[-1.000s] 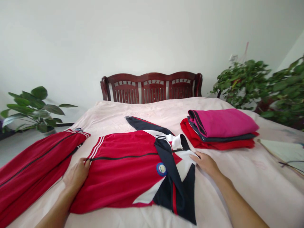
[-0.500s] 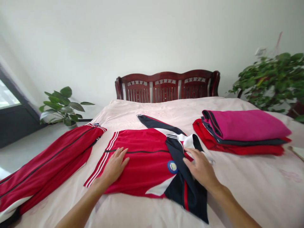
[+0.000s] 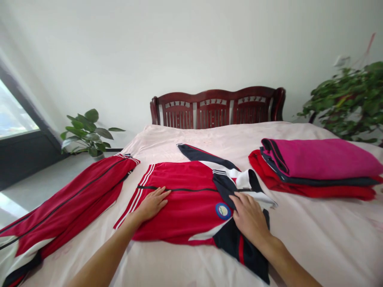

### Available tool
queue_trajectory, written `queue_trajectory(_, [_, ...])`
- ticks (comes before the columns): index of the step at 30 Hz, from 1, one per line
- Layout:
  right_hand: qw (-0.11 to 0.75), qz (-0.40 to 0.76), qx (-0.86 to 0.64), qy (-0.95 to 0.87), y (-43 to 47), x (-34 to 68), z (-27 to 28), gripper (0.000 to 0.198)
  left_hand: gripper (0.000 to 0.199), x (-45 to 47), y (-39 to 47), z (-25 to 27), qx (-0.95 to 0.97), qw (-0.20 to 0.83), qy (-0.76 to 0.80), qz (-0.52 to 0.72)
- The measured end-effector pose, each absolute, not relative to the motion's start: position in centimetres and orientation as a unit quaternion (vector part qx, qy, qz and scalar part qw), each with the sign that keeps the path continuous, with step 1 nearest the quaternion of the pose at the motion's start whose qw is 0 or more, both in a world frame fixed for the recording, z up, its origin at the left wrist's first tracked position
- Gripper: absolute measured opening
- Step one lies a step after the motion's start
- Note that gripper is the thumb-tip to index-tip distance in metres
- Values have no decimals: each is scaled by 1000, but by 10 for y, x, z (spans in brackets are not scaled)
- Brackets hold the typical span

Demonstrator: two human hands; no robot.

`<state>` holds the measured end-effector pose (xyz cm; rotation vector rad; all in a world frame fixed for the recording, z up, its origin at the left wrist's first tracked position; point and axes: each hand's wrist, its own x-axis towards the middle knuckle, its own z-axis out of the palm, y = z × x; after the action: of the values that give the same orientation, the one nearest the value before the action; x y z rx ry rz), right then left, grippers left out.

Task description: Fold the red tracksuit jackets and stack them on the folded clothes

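Observation:
A red track jacket [image 3: 182, 215] with a black front zip, white-striped hem and round blue badge lies spread on the bed, its white collar toward the right. My left hand [image 3: 154, 204] rests flat on the red front near the hem, fingers stretched across the zip line. My right hand [image 3: 249, 215] lies with fingers extended over the upper navy part of the jacket, beside the badge and just below the collar. One navy sleeve [image 3: 206, 156] stretches out toward the headboard. The other sleeve is folded across the chest, partly hidden under my right hand.
A second red tracksuit garment [image 3: 80, 195] lies along the bed's left edge. Folded clothes [image 3: 323, 159], magenta on top, are stacked at the right. Behind the pink sheet [image 3: 167, 263] stands a dark wooden headboard [image 3: 214, 107]. Potted plants [image 3: 89, 131] flank the bed.
My right hand has moved down onto the jacket and its fingers have straightened. My left hand has slid slightly along the red front. The whole view has shifted, so things appear farther right.

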<state>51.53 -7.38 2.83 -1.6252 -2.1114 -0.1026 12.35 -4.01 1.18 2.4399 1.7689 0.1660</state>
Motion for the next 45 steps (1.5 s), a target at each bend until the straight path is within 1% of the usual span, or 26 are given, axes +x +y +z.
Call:
queue_trajectory(1, [239, -48, -566, -788, -82, 504, 38, 44, 51, 123, -39, 15, 808, 60, 583, 53])
queue_trajectory(3, [224, -10, -497, -838, -102, 476, 53, 34, 50, 124, -37, 19, 811, 53, 581, 52])
queue_trajectory(5, [169, 60, -433, -884, -121, 445, 60, 22, 49, 123, -35, 20, 812, 53, 578, 52])
queue_trajectory(6, [145, 81, -404, -900, -130, 430, 60, 20, 49, 122, -34, 21, 813, 57, 577, 54])
queue_trajectory(8, [114, 88, -366, -919, -141, 403, 55, 17, 50, 119, -31, 21, 815, 71, 572, 62])
queue_trajectory(10, [108, 72, -358, -925, -146, 383, 46, 15, 50, 115, -29, 21, 818, 84, 564, 74])
queue_trajectory(14, [111, 42, -382, -916, -142, 356, 35, 16, 50, 109, -25, 22, 824, 92, 553, 83])
queue_trajectory(17, [99, 33, -414, -904, -137, 342, 33, 10, 50, 106, -22, 21, 827, 93, 548, 85])
queue_trajectory(20, [85, 36, -415, -905, -135, 335, 33, 11, 50, 103, -20, 17, 828, 89, 546, 91])
queue_trajectory(22, [85, 48, -400, -911, -137, 335, 33, 14, 49, 102, -20, 14, 828, 85, 546, 94])
queue_trajectory(25, [84, 84, -334, -935, -145, 342, 28, 8, 48, 101, -22, 9, 828, 77, 547, 98])
queue_trajectory(27, [75, 104, -286, -950, -151, 346, 22, 10, 48, 102, -23, 7, 828, 71, 548, 100])
queue_trajectory(30, [73, 127, -278, -949, -156, 350, 14, 14, 49, 106, -27, 4, 827, 42, 553, 97])
queue_trajectory(33, [83, 149, -288, -942, -155, 351, 12, 14, 50, 110, -32, 2, 829, -9, 553, 86])
queue_trajectory(37, [115, 139, -346, -921, -154, 348, 12, 25, 51, 112, -35, -2, 835, -54, 542, 79])
queue_trajectory(39, [84, 124, -344, -927, -155, 345, 8, 26, 51, 111, -36, -3, 834, -59, 542, 77])
queue_trajectory(41, [35, 127, -313, -941, -155, 343, 4, 23, 51, 112, -36, -3, 832, -56, 545, 80])
queue_trajectory(43, [-12, 154, -271, -950, -153, 347, 5, 16, 50, 114, -37, 2, 831, -51, 548, 83])
queue_trajectory(45, [-28, 205, -219, -954, -145, 358, 18, 12, 48, 119, -36, 11, 826, -41, 556, 85])
